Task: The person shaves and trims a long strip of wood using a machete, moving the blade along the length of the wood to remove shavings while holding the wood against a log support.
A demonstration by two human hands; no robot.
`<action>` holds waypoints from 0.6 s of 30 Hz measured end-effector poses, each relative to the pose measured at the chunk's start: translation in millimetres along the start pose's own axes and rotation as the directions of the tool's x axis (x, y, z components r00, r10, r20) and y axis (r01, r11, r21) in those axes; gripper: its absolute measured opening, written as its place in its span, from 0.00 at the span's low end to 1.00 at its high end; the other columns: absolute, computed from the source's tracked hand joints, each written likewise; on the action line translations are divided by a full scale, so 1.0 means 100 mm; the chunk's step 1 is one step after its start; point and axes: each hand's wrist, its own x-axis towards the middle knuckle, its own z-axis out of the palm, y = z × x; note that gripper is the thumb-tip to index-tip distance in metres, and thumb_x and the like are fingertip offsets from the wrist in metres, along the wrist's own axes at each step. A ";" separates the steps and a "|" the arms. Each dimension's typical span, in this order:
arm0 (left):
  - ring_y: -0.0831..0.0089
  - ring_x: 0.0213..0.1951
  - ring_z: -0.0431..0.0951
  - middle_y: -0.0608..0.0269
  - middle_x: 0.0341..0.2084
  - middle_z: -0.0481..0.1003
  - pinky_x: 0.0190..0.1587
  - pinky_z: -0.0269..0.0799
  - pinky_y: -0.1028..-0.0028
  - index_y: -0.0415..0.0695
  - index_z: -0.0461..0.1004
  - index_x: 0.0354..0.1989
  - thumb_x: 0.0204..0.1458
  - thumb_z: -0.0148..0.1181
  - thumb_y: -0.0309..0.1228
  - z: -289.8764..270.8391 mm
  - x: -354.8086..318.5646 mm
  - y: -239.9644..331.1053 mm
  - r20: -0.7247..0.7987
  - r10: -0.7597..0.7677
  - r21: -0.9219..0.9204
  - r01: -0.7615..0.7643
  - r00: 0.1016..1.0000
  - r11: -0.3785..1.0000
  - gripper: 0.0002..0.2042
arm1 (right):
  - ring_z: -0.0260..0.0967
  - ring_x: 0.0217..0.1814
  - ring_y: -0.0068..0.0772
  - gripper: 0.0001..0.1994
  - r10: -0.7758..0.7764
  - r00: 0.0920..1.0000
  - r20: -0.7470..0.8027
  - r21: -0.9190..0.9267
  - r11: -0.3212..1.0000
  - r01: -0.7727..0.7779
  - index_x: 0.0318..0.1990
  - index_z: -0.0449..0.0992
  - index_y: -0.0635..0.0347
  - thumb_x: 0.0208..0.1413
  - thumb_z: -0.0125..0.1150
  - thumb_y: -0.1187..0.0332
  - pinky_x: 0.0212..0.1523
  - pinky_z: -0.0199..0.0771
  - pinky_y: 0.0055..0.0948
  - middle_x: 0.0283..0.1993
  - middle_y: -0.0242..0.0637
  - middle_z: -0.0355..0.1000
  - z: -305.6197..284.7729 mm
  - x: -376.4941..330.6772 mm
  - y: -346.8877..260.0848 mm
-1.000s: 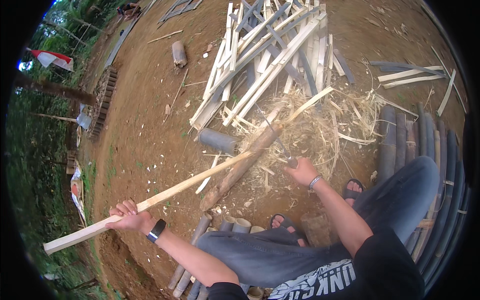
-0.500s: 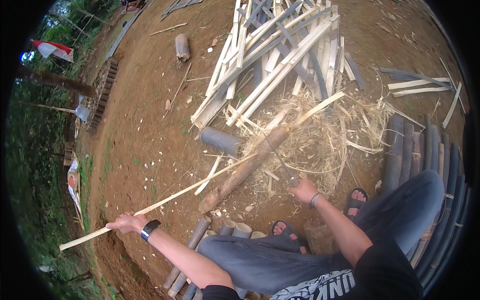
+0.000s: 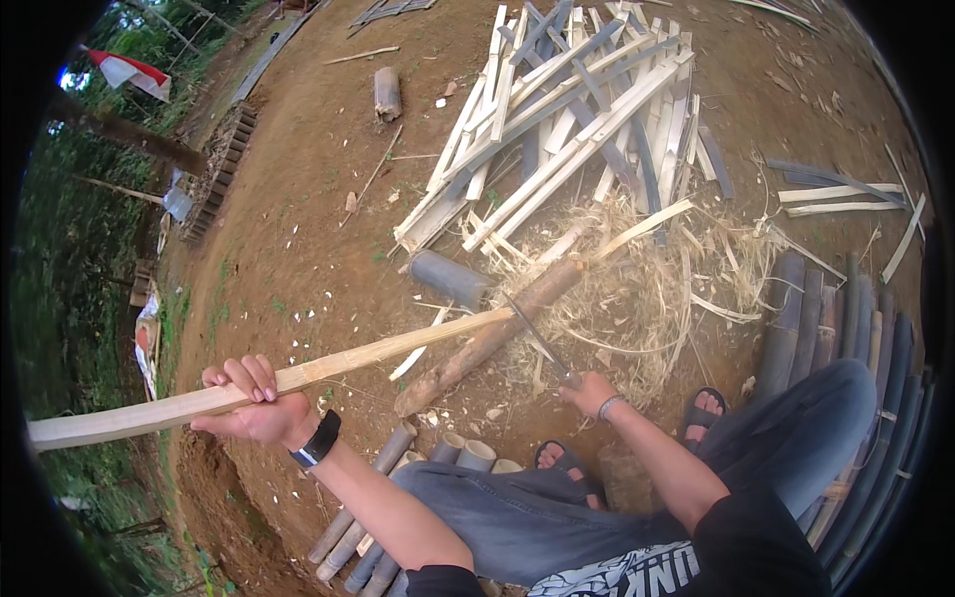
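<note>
My left hand [image 3: 254, 403] is wrapped round a long pale bamboo strip [image 3: 368, 360], palm turned up. The strip slants from the left rim to the log [image 3: 468, 343], where its far end meets a machete [image 3: 532, 333]. Low over the ground, my right hand [image 3: 587, 393] grips the machete's handle. The blade points up and to the left, across the log's upper part. Whether its edge touches the strip, I cannot tell. Behind the log lies a heap of thin bamboo shavings [image 3: 637, 289].
A pile of split bamboo strips [image 3: 557, 119] lies beyond the log. Beside it rests a thick grey bamboo section [image 3: 450, 279]. Bamboo poles [image 3: 786, 318] line the right side, and cut tubes [image 3: 477, 456] lie by my legs. A short stump [image 3: 627, 476] stands between my sandalled feet.
My left hand has risen and turned palm up, and the strip now looks wider and nearer. The right hand and machete have shifted slightly left and down.
</note>
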 end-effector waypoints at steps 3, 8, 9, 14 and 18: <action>0.81 0.15 0.54 0.71 0.13 0.56 0.18 0.50 0.83 0.48 0.59 0.26 0.53 0.35 0.66 0.06 -0.02 -0.05 0.012 -0.081 0.007 0.081 0.997 0.997 0.29 | 0.73 0.37 0.54 0.26 0.039 0.995 -0.090 -0.130 0.990 -0.051 0.34 0.76 0.68 0.46 0.61 0.48 0.40 0.72 0.41 0.32 0.56 0.74 -0.09 0.01 -0.01; 0.79 0.18 0.57 0.70 0.18 0.58 0.20 0.54 0.81 0.49 0.58 0.23 0.52 0.34 0.67 0.14 -0.04 -0.18 0.037 -0.158 -0.050 0.160 0.987 0.986 0.30 | 0.74 0.27 0.47 0.29 -0.039 0.993 -0.108 0.000 0.999 0.040 0.30 0.74 0.69 0.51 0.55 0.43 0.31 0.72 0.40 0.23 0.51 0.73 -0.18 -0.06 -0.21; 0.81 0.16 0.56 0.70 0.16 0.56 0.18 0.52 0.82 0.49 0.56 0.22 0.51 0.33 0.68 0.21 -0.06 -0.19 0.021 -0.153 -0.014 0.153 0.988 0.988 0.31 | 0.71 0.23 0.42 0.29 -0.021 0.997 -0.076 0.158 0.987 0.033 0.28 0.73 0.68 0.53 0.52 0.42 0.27 0.70 0.37 0.20 0.48 0.70 -0.16 -0.09 -0.28; 0.83 0.12 0.47 0.73 0.10 0.51 0.14 0.43 0.81 0.50 0.53 0.20 0.50 0.31 0.70 0.40 -0.09 -0.26 0.122 -0.171 -0.017 0.175 0.978 0.984 0.32 | 0.58 0.10 0.24 0.31 0.004 0.992 0.128 0.712 0.696 -0.095 0.20 0.67 0.62 0.59 0.42 0.41 0.11 0.57 0.26 0.11 0.31 0.59 0.07 -0.07 -0.41; 0.83 0.10 0.44 0.74 0.07 0.48 0.14 0.40 0.81 0.50 0.51 0.19 0.49 0.30 0.71 0.64 -0.19 -0.27 0.127 -0.173 0.048 0.169 0.977 0.985 0.32 | 0.62 0.11 0.30 0.33 0.070 0.997 0.024 0.461 0.884 -0.073 0.17 0.69 0.65 0.59 0.41 0.41 0.13 0.60 0.31 0.12 0.37 0.64 0.20 0.02 -0.36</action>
